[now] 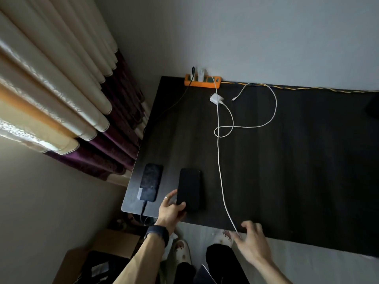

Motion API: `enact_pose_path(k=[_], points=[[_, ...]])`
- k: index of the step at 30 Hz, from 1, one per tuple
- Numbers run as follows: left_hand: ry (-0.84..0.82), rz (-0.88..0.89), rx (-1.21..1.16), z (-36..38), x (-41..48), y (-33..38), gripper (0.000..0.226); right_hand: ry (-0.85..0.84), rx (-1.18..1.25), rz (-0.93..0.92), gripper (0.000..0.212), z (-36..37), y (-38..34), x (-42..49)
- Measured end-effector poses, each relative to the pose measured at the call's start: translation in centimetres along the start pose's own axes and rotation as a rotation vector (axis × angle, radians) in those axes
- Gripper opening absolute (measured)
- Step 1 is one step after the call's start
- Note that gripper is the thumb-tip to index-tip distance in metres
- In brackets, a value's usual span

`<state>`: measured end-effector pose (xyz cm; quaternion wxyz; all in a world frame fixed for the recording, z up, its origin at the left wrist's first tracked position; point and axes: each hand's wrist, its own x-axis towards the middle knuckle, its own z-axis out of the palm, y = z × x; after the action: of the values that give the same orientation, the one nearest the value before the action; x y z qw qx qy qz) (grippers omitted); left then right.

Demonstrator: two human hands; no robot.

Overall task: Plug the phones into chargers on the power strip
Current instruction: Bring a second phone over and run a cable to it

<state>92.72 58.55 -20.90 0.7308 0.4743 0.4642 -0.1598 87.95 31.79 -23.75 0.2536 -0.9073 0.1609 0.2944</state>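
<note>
Two black phones lie near the front left corner of the dark table (pixel 287 171). The left phone (pixel 150 182) has a dark cable plugged into its near end. My left hand (pixel 171 209) grips the near end of the right phone (pixel 189 188). My right hand (pixel 251 240) pinches the end of a long white cable (pixel 219 160) at the table's front edge. That cable runs back to a white charger (pixel 200 74) in the orange power strip (pixel 202 81) by the wall. A second white charger (pixel 215 98) lies loose on the table with its looped cable (pixel 266 117).
Cream and purple curtains (pixel 61 99) hang to the left of the table. A cardboard box (pixel 98 257) sits on the floor below the front left corner. A yellow cord (pixel 307 88) runs along the table's back edge. A dark object (pixel 373 107) lies at the far right.
</note>
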Motion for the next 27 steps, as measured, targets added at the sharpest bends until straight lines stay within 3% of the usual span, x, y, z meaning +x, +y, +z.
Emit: enact_pose_path(k=[4, 8, 15, 20, 27], points=[[0.088, 0.063, 0.168, -1.0, 2.5, 0.1, 0.051, 0.06, -0.121, 0.007, 0.012, 1.3, -0.6, -1.1], [0.208, 0.224, 0.597, -1.6, 2.5, -0.7, 0.055, 0.087, -0.23, 0.015, 0.009, 1.9, -1.3, -1.5], [0.246, 0.304, 0.983, -1.7, 2.7, -0.9, 0.056, 0.119, -0.244, -0.006, 0.02, 2.5, -1.5, -1.8], [0.267, 0.242, 1.098, -0.8, 3.3, 0.5, 0.049, 0.071, -0.392, -0.043, 0.018, 2.7, -1.9, -0.3], [0.226, 0.207, 1.146, -0.5, 2.0, 1.2, 0.05, 0.082, -0.102, -0.141, 0.015, 2.4, -2.1, -0.7]])
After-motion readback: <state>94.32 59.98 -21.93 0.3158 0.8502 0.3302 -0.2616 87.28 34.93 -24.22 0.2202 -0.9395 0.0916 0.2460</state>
